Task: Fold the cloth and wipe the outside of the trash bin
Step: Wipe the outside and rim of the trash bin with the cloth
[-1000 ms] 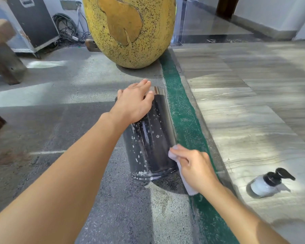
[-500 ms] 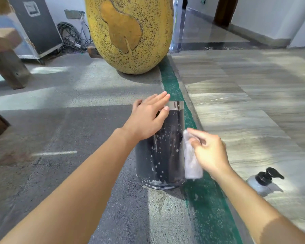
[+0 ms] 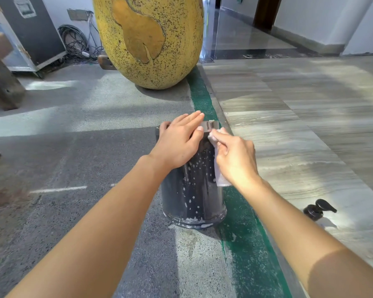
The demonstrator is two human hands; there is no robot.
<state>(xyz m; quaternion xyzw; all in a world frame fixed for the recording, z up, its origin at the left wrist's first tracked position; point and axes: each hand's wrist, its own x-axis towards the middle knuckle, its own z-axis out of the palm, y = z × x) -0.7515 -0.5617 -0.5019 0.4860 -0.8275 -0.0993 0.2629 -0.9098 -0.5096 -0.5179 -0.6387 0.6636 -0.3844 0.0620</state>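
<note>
Floor (image 3: 95, 147) carries the upright trash bin (image 3: 194, 196), its side speckled with white droplets, so wiping looks unfinished. Left hand (image 3: 179, 145) lies flat, released, over the rim. Right hand (image 3: 235, 158) grasps the folded cloth (image 3: 221, 180) against the bin's upper right wall.

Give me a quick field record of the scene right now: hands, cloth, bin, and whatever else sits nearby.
left hand: flat on top of the bin, steadying it
right hand: pressing the cloth to the bin's upper right side, near the rim
white folded cloth: held in right hand, lower end hanging free
dark cylindrical trash bin: upright on grey floor, wall dotted with white suds
black pump-top bottle: on the striped stone floor, right of bin
large yellow speckled egg-shaped sculpture: standing beyond the bin
green floor strip: running past the bin's right side
</note>
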